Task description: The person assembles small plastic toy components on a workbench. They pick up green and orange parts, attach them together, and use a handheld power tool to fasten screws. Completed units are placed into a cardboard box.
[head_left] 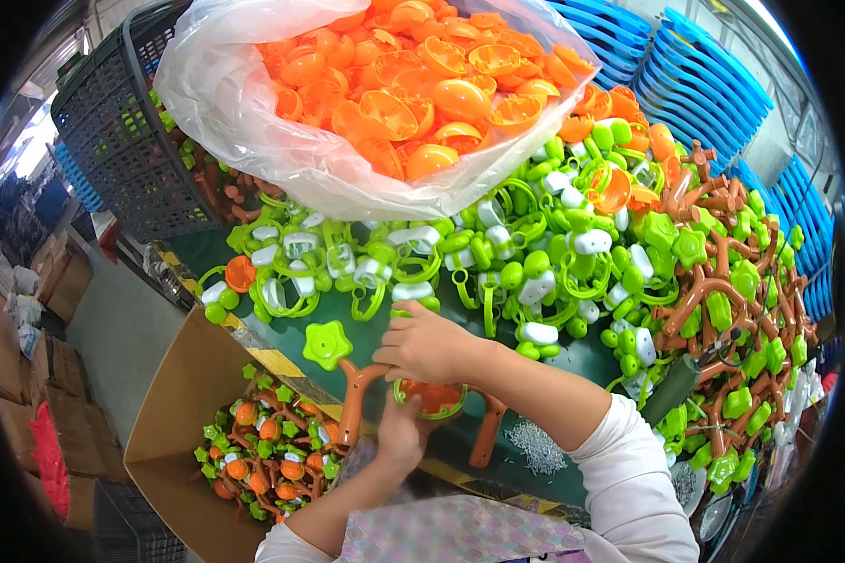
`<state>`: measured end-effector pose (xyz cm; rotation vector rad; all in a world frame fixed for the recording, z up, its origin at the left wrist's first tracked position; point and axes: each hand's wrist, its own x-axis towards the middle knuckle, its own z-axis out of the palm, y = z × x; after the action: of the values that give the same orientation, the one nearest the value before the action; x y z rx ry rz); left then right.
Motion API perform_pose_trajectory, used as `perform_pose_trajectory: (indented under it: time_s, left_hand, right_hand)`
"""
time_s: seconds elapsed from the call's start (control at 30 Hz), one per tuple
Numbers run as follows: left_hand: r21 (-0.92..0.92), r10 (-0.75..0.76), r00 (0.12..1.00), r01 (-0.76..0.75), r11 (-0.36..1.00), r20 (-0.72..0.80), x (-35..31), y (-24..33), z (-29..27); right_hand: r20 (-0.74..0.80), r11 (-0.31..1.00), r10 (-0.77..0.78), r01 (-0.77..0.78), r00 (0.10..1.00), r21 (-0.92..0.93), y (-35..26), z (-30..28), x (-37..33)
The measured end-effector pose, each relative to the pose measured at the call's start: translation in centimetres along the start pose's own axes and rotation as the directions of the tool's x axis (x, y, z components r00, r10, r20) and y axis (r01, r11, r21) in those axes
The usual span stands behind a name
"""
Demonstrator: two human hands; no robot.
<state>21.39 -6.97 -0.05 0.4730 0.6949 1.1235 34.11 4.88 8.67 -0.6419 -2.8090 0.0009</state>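
Note:
My left hand (402, 433) is closed at the side of an orange round toy part with a green rim (434, 401), its thumb against the rim. This part sits beside brown branch-shaped plastic pieces (352, 413), one tipped with a green star (328, 345). Just above it, my right hand (427, 347) reaches across with curled fingers, over the branch's upper end; what is in them is hidden. Beyond its knuckles lies a green-and-white part (415, 293) of the pile. Small silvery screws or pins (537, 447) lie heaped on the green table by my right forearm.
A clear plastic bag of orange half shells (413, 103) stands at the back. Green ring parts (526, 253) and brown branches (714, 291) pile up behind and right. At left are a cardboard box (183, 413) of assembled toys and a dark crate (127, 141). A dark green tool-like cylinder (671, 387) hangs at right.

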Motion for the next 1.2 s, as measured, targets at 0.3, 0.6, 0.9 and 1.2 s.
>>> perform_pose_trajectory:
  time_s: [0.3, 0.6, 0.9, 1.2]
  left_hand:
    - [-0.061, -0.138, 0.988, 0.134, 0.989, -0.074, 0.3, 1.0, -1.1]
    - [-0.107, -0.211, 0.954, 0.238, 0.965, 0.213, 1.6, -4.1, -7.5]
    - [0.049, -0.076, 0.972, 0.067, 0.997, 0.224, 0.9, -0.8, -5.8]
    - [0.001, -0.118, 0.981, 0.119, 0.993, 0.156, -1.2, 3.6, -1.4]
  right_hand:
    - [-0.847, 0.962, 0.103, -0.268, 0.522, -0.049, 14.9, -12.6, 11.6]
    - [-0.555, 0.600, 0.493, -0.724, 0.670, -0.341, 27.7, -15.9, 19.6]
    - [-0.552, 0.752, 0.517, -0.041, 0.654, 0.658, 19.4, -15.8, 17.9]
    - [0.297, 0.083, 0.666, -0.464, 0.685, 0.882, -6.2, -2.8, -7.3]
